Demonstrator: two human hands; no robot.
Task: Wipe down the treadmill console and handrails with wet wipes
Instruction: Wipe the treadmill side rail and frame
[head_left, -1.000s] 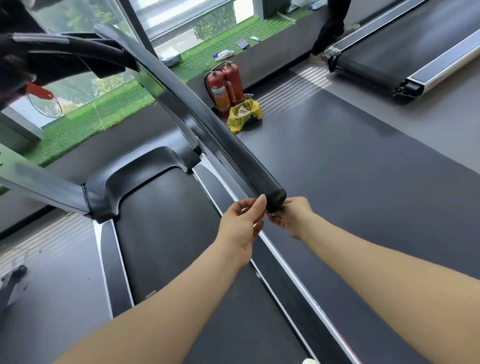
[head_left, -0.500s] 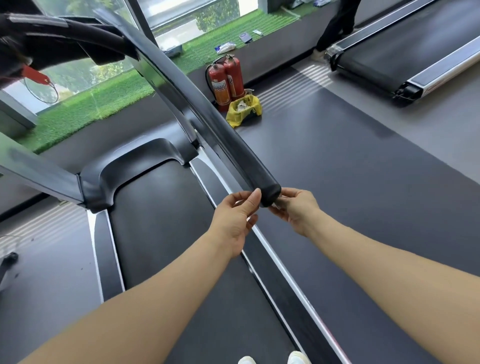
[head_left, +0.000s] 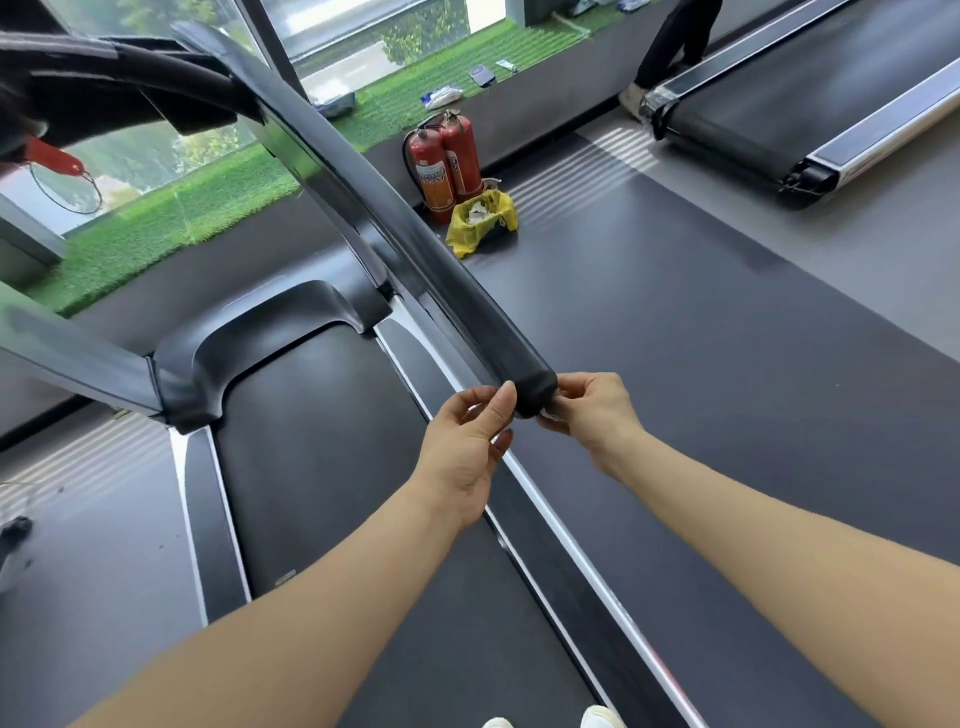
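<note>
Fingers: the left hand (head_left: 467, 447) has thumb and forefinger raised in a pinch against the near-left side of the handrail (head_left: 447, 291) end cap; what lies between them cannot be told. The right hand (head_left: 592, 410) has its fingers curled, pinching at the underside of the same end cap, where a small pale scrap, possibly a wet wipe (head_left: 548, 414), shows at the fingertips. Both hands touch the rail end.

The handrail is a dark padded bar running diagonally from the console area at upper left down to centre frame; it hides part of the deck side rail behind it.

Surroundings, largest first. The treadmill belt (head_left: 332, 467) runs beneath both forearms, with the motor cover (head_left: 270, 332) at its far end. A dark floor mat (head_left: 727, 338) lies to the right of the deck. A second treadmill (head_left: 810, 104) stands at upper right, a person's legs (head_left: 670, 47) at its far end. An artificial turf ledge (head_left: 182, 218) runs along the window. Two red fire extinguishers (head_left: 447, 161) stand against the ledge, and a yellow-lined bin (head_left: 483, 221) sits just beside them. A red safety key tag (head_left: 49, 153) hangs at upper left. White shoe tips (head_left: 602, 717) show at the bottom edge, on the belt.
</note>
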